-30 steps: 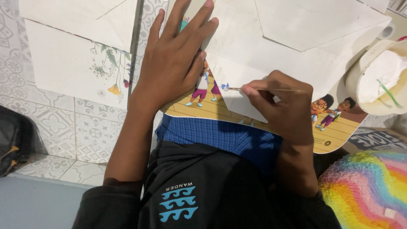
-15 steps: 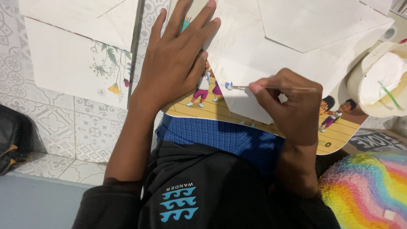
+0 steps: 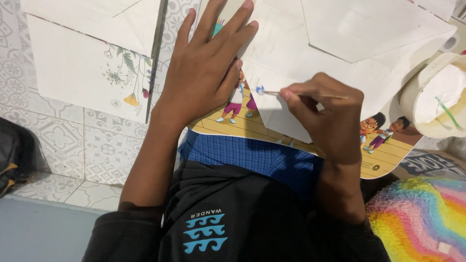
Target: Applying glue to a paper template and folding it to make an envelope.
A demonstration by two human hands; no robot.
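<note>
1. Here, the left hand (image 3: 206, 73) lies flat with fingers spread wide, pressing a white folded paper (image 3: 310, 43) down onto a picture board (image 3: 383, 155) printed with cartoon children, which rests on the lap.
2. The right hand (image 3: 330, 116) pinches a thin stick (image 3: 310, 94) between thumb and fingertips, fingers closed narrow around it; its tip, carrying a small bluish-white blob (glue, most likely), touches the edge of a paper flap just beside the left thumb.
3. To do this well, I would judge that the flat hand should hold firm so the sheet cannot slide, and the stick should trail a thin, even line close along the flap's edge; too much would likely squeeze out onto the board.
4. The stick is best kept at a low angle, so the tip smears rather than digs into the paper.
5. Count: two hands; one stick; one picture board; one white tub (image 3: 437, 97) at the right, well apart from the stick's tip, with a green stick resting in it.
6. Count, continued: one flower-printed envelope (image 3: 87, 77) on the tiled floor (image 3: 97, 150) to the left, with a second plain white piece overlapping its top; one rainbow fuzzy thing (image 3: 422, 218) at lower right.
</note>
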